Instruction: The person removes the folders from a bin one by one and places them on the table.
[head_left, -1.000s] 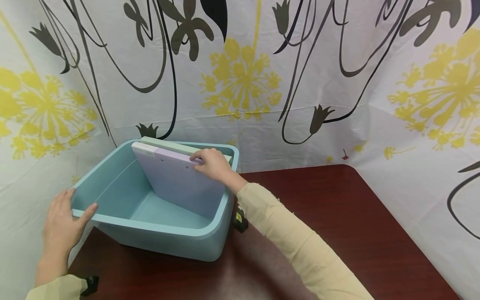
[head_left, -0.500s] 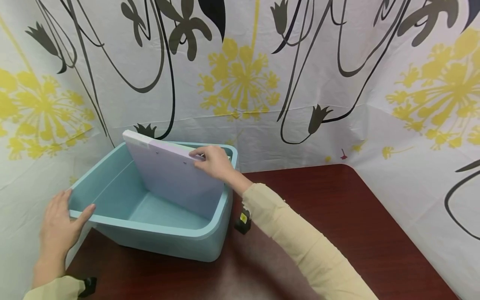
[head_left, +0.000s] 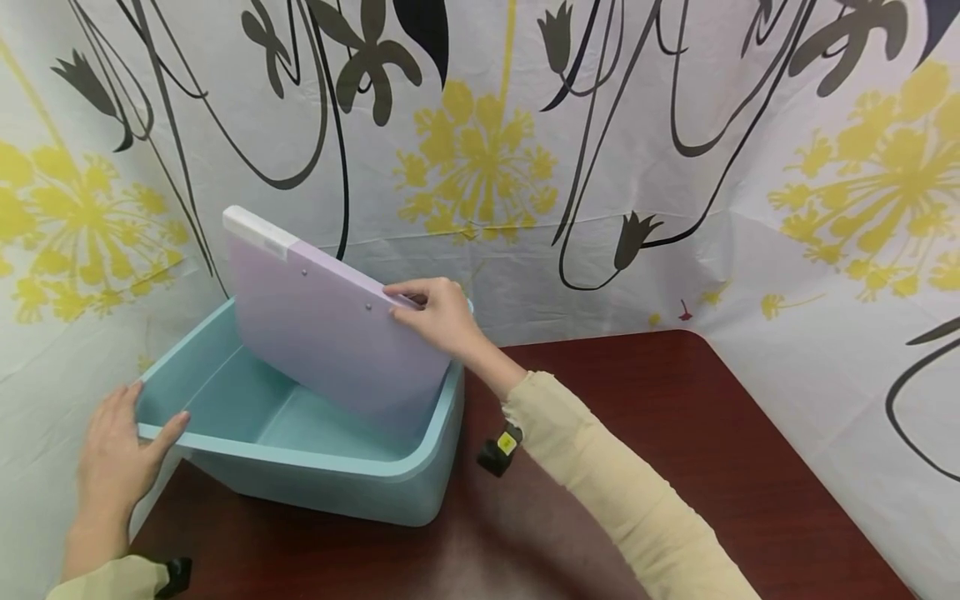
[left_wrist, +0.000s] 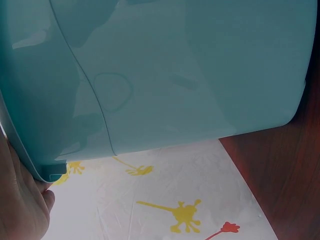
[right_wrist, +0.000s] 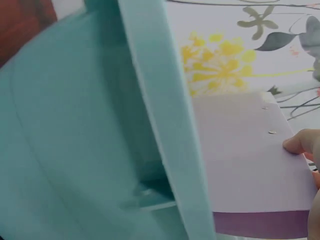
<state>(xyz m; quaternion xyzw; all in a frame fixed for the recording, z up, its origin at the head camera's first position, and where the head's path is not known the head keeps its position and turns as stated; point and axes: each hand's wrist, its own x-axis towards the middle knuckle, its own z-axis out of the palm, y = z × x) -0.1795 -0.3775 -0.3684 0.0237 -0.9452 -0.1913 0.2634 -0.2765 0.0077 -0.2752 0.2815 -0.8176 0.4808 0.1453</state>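
Note:
A lavender file folder (head_left: 337, 325) with a white label on its spine leans inside a light blue plastic bin (head_left: 300, 454). Its label end stands well above the bin, while the lower part is down inside. My right hand (head_left: 442, 315) pinches the folder's top edge near its right end, the thumb on the near face; the right wrist view also shows this thumb (right_wrist: 300, 142) on the folder. At the bin's near left corner my left hand (head_left: 116, 458) holds the rim, thumb over the front edge. Anything behind the folder is hidden.
The bin stands on a dark red-brown table (head_left: 637, 400), with its left corner past the table's left edge. A patterned white cloth (head_left: 480, 167) hangs close behind and around. Small black devices sit at both wrists, one by the right cuff (head_left: 498, 450).
My right hand has drawn the lavender folder upward, its label end rising and tilting above the bin. A pale green folder seen behind it earlier is now hidden. The left hand barely moved.

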